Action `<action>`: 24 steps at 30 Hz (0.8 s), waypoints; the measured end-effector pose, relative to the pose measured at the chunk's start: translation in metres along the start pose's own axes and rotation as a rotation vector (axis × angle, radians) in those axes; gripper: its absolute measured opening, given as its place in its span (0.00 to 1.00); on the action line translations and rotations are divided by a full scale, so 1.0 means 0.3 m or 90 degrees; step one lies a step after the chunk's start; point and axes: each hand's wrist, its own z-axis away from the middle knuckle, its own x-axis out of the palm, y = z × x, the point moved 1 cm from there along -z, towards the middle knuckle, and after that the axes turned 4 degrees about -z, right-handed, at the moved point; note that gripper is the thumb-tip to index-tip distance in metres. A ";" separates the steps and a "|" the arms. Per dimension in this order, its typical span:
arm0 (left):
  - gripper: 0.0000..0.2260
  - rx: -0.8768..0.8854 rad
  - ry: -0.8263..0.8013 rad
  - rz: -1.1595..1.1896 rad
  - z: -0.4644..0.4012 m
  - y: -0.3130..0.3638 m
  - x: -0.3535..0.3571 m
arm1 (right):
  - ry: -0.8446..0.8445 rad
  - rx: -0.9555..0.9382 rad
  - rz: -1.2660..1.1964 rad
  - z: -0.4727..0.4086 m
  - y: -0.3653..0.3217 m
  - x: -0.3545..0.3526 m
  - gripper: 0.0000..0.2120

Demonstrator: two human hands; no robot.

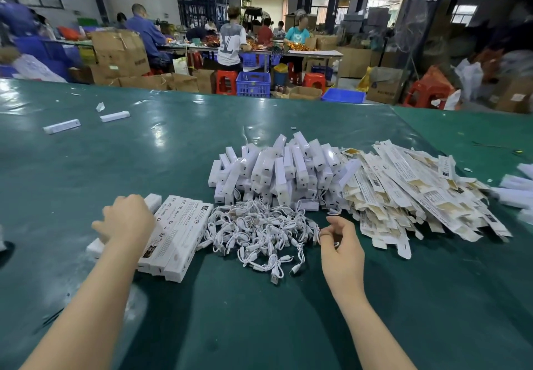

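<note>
Where the green table (259, 326) runs toward its near edge, the left hand (127, 221) curls its fingers down over a white box (152, 201); the box's ends poke out either side of the hand, just beside a row of printed cartons (178, 234); the right hand (341, 242) has its fingers bent inward, tips touching the right fringe of the heap of white USB cables (259, 231); whether they pinch one, nobody could tell; behind lie stacked white units (277, 173) and, toward the right edge, flat sleeves (418, 190).
</note>
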 end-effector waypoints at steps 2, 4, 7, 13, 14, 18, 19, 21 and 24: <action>0.10 0.012 -0.018 0.037 -0.010 -0.007 0.015 | -0.001 0.005 0.001 0.000 0.001 0.001 0.12; 0.14 0.030 -0.029 0.069 -0.006 -0.001 0.032 | -0.002 0.009 0.000 0.001 0.002 0.001 0.12; 0.18 0.041 -0.020 0.051 0.010 0.009 0.056 | 0.002 0.010 -0.007 0.001 0.002 -0.001 0.11; 0.10 0.069 0.005 0.054 0.022 0.006 0.102 | 0.001 0.009 0.012 -0.004 0.012 0.003 0.11; 0.11 0.081 0.007 0.059 0.021 0.007 0.108 | 0.002 0.008 0.013 -0.004 0.015 0.004 0.11; 0.13 0.112 -0.005 0.063 0.000 0.013 0.113 | 0.006 0.010 0.017 -0.004 0.019 0.004 0.12; 0.13 0.117 -0.011 0.067 -0.002 0.018 0.111 | 0.006 0.011 0.019 -0.004 0.020 0.004 0.12; 0.13 0.131 -0.022 0.062 -0.005 0.028 0.114 | 0.006 0.012 0.022 -0.004 0.022 0.002 0.12; 0.13 0.131 -0.015 0.103 -0.011 0.023 0.121 | 0.005 0.013 0.023 -0.005 0.025 -0.002 0.12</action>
